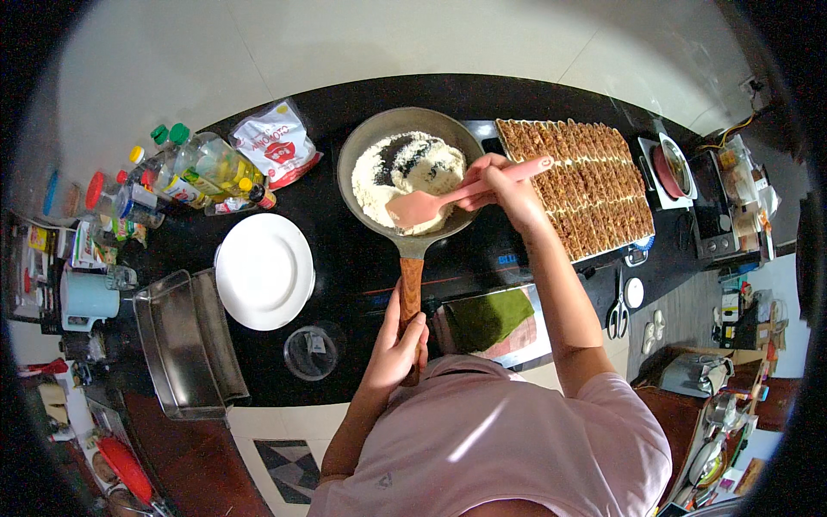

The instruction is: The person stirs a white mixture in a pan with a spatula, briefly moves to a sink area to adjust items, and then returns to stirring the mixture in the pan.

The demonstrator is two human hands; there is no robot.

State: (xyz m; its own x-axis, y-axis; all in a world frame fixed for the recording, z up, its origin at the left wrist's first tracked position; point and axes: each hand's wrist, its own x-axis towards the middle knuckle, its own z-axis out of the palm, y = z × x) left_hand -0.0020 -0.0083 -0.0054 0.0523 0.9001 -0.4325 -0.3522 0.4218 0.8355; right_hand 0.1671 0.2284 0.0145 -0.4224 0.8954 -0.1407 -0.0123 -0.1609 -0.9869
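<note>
A frying pan (363, 136) sits on the black cooktop in front of me. My left hand (398, 346) is closed around its wooden handle (411, 280), close to my body. White powder that looks like flour (438, 170) lies inside, heaped toward the right, with patches of dark pan bottom showing through. In my right hand (510, 191) is a pink spatula (415, 208), gripped by its handle above the pan's right rim. Its blade slants down to the left and rests at the powder's near side.
Right of the pan lies a large slab of brown, nutty-looking pieces in rows (577, 183). Scissors (618, 312) lie nearer. To the left are a white plate (264, 271), clear bowl (312, 351), metal sink (185, 345), white-and-red bag (277, 142) and several bottles (207, 164). A green cloth (489, 322) lies near me.
</note>
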